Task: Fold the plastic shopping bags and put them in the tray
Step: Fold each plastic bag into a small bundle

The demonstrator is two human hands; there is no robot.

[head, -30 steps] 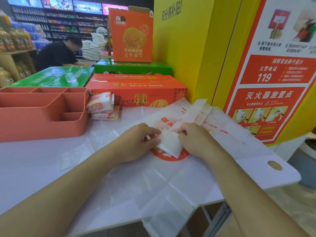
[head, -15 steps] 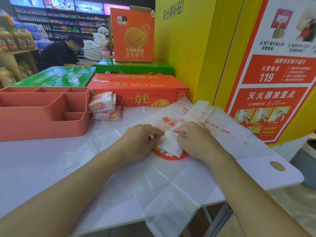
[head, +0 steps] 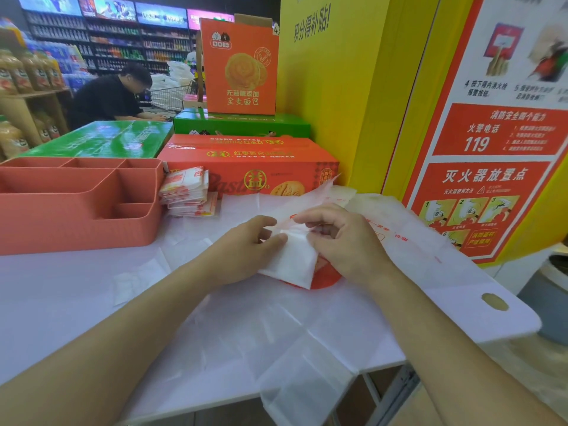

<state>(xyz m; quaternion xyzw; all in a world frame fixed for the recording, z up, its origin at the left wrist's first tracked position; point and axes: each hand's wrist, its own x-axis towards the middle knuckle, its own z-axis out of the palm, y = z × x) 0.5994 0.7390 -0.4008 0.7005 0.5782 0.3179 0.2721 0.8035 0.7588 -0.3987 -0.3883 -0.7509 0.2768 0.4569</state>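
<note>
A white plastic bag folded into a small wedge (head: 292, 262) lies at the middle of the white table, on top of several unfolded white bags with red print (head: 307, 327). My left hand (head: 246, 250) pinches the wedge's left edge. My right hand (head: 344, 241) pinches its upper right part, where a loose strip of the bag (head: 310, 201) runs up and away. The salmon-coloured compartment tray (head: 76, 229) stands at the left. A stack of folded bags (head: 187, 192) lies beside it, against the tray's right wall.
An orange carton (head: 246, 173) and green cartons (head: 242, 124) stand behind the table, with an upright orange box (head: 239, 66) on top. A yellow pillar with a red poster (head: 491, 149) rises at the right. A person in black (head: 107, 96) leans over at the back left.
My right hand has lifted its fingers and pulled the bag's loose strip up over the wedge. My left hand has stayed on the wedge's left edge.
</note>
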